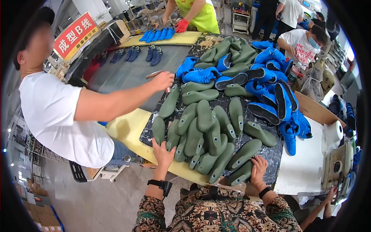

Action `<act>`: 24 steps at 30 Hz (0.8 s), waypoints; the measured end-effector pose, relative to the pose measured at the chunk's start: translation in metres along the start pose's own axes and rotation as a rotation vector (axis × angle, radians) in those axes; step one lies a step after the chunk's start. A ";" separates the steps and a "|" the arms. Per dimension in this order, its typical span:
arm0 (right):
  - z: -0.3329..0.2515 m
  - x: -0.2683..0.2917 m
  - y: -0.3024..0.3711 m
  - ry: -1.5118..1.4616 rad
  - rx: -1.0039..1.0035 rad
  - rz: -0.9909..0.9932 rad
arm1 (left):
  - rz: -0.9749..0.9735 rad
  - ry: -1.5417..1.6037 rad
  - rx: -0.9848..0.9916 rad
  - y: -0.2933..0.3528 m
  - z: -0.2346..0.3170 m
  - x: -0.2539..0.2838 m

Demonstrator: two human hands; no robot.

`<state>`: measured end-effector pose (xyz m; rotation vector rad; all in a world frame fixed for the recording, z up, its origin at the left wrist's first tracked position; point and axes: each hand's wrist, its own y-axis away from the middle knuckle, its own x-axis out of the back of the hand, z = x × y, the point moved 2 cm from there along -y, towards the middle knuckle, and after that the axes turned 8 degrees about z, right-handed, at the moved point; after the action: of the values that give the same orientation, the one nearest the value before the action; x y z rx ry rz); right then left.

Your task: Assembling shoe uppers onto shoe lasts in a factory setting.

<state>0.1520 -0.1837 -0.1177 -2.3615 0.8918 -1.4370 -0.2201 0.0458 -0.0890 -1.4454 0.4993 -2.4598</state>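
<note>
A heap of green shoe lasts covers the near part of a dark, scuffed tabletop. At the heap's left front, my left hand touches the lower ends of two lasts, its fingers stretched out and apart. My right hand lies against the side of a last at the right front corner, fingers extended and not wrapped round it. Both hands flank the pile. Blue shoes, several with dark soles turned up, are heaped beyond the lasts to the right.
On the left, a person in white reaches across with a tool. A grey conveyor belt carries dark shoes. At the back, a person with a red glove stands by blue shoes. A white table adjoins on the right.
</note>
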 end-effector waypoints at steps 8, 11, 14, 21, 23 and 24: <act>-0.003 0.001 -0.002 0.010 0.002 0.000 | 0.078 -0.119 0.023 -0.009 -0.033 -0.008; -0.005 0.003 -0.003 0.003 0.000 0.011 | 0.058 -0.121 0.042 -0.022 -0.047 -0.004; -0.004 0.002 -0.002 0.003 0.008 -0.007 | 0.067 -0.200 0.051 -0.033 -0.064 0.002; -0.004 0.004 -0.005 -0.007 0.001 0.011 | 0.056 -0.237 0.002 -0.041 -0.069 0.003; -0.003 0.004 -0.005 -0.005 0.007 0.010 | 0.111 -0.229 -0.040 -0.033 -0.059 0.005; -0.003 0.004 -0.006 -0.008 0.009 0.011 | 0.170 -0.218 -0.074 -0.031 -0.053 0.006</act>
<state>0.1532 -0.1816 -0.1102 -2.3502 0.8929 -1.4229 -0.2706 0.0805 -0.0950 -1.6049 0.6434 -2.1432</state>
